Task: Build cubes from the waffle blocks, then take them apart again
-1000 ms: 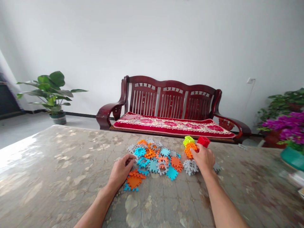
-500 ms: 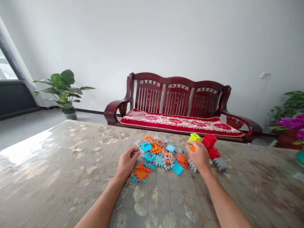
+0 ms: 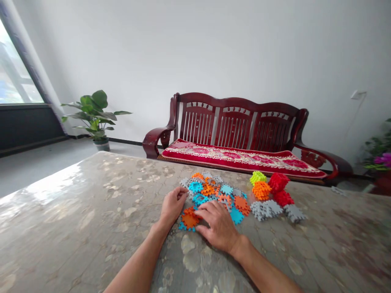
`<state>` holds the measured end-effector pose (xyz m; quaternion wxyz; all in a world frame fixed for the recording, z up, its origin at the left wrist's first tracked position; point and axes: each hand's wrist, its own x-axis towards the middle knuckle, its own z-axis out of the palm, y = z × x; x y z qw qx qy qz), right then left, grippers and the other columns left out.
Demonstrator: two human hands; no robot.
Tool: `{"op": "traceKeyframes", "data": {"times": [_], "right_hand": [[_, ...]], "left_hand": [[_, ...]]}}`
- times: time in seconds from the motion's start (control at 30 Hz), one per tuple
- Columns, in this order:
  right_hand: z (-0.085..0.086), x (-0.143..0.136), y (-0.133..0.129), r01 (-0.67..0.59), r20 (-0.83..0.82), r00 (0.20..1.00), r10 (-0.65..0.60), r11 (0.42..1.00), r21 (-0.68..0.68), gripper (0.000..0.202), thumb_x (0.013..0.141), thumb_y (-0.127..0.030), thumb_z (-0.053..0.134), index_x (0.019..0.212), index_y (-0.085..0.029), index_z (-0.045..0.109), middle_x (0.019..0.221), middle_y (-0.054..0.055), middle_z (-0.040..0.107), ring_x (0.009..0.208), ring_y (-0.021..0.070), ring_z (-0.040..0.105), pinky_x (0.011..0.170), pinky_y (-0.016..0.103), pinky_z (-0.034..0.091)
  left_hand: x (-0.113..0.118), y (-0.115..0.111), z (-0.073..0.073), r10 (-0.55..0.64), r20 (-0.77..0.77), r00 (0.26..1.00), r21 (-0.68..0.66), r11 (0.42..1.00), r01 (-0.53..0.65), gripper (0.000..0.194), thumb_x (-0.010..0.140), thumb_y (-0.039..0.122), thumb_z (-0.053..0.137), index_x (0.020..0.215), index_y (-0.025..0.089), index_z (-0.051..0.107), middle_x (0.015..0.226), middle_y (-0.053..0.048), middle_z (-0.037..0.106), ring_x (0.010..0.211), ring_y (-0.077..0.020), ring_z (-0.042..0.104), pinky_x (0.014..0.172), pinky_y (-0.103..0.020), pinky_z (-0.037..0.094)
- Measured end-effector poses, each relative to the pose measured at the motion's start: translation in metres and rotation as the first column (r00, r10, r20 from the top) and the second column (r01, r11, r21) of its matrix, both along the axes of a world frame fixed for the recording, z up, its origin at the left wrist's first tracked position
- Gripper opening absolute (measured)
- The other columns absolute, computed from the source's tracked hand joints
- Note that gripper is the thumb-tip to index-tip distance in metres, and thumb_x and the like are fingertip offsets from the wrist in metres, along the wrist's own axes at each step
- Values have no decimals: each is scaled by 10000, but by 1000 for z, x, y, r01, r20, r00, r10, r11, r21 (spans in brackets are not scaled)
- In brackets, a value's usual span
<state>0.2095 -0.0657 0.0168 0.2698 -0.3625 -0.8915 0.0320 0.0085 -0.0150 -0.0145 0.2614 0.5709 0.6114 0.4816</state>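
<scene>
Interlocking plastic puzzle tiles with toothed edges, in orange, blue and grey, lie in a loose pile in front of me. My left hand (image 3: 173,204) rests at the pile's left edge, fingers curled together; whatever is inside them, if anything, is hidden. Over the near side of the pile, my right hand (image 3: 218,227) is open, thumb and fingers apart. Its fingertips are beside an orange tile (image 3: 190,218) that lies on a blue one. A blue tile (image 3: 237,215) and another orange tile (image 3: 242,205) show behind the right hand.
Right of the pile stand a yellow-green cluster (image 3: 258,177), an orange cluster (image 3: 261,190), red clusters (image 3: 278,182) and grey tiles (image 3: 266,210). A patterned cloth covers the table (image 3: 100,211). Beyond it are a wooden bench (image 3: 230,122) and a potted plant (image 3: 97,116).
My right hand has left the orange cluster on the right and moved left to the near side of the pile. The left hand stays at the pile's edge. The view has turned slightly left.
</scene>
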Motion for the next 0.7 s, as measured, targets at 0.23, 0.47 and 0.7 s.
{"op": "traceKeyframes", "data": {"times": [0.23,0.47,0.7], "right_hand": [[-4,-8,-3,-57,84,995,51,996,74,218,789,-318,737,995,-296,668,1054,-1,654,1006,211,544,869,375,433],[-15,-5,2,-87,76,994,81,993,81,36,872,-228,634,901,-246,645,982,2,663,949,187,559,841,348,450],[-9,0,3,-10,-60,998,12,999,38,57,895,-200,584,902,-234,629,971,8,665,930,180,577,839,334,450]], "left_hand": [[0,0,0,2,-15,1000,-10,1000,-2,208,729,342,571,842,212,689,743,18,708,653,-149,611,636,-233,448],[0,-1,-1,-30,-61,998,-13,999,29,187,745,322,565,830,217,694,720,27,694,631,-136,598,614,-214,420],[0,1,-4,-32,-79,996,-10,999,31,182,763,317,567,842,220,699,732,18,708,666,-151,620,640,-223,423]]}}
